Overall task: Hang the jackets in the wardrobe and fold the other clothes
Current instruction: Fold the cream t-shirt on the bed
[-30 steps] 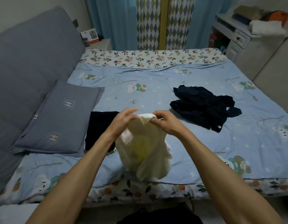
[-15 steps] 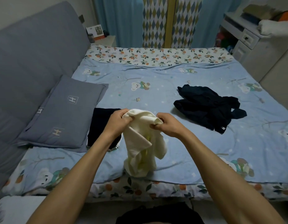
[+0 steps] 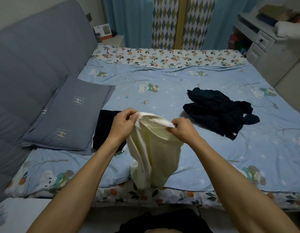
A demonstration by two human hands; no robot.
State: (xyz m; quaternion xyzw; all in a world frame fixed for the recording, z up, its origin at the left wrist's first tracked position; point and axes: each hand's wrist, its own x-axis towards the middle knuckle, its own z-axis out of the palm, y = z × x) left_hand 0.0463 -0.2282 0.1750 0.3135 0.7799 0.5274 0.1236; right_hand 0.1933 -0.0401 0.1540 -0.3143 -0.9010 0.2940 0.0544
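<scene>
Cream shirt (image 3: 154, 148) is pinched at its top edge by both hands, left hand (image 3: 123, 126) and right hand (image 3: 183, 130) curled onto the fabric and pulling it open, the rest hanging over the near edge of the bed (image 3: 162, 78). Looks like the straightening-out bit before folding, so next it probably needs laying flat. A folded dark garment (image 3: 104, 126) sits just left by the grey pillow (image 3: 70, 115), and a crumpled dark pile (image 3: 218, 111) waits off right.

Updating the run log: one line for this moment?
left hand: grips cream garment | right hand: pinches its edge | garment: hangs over bed | dark clothes: unfolded
</scene>
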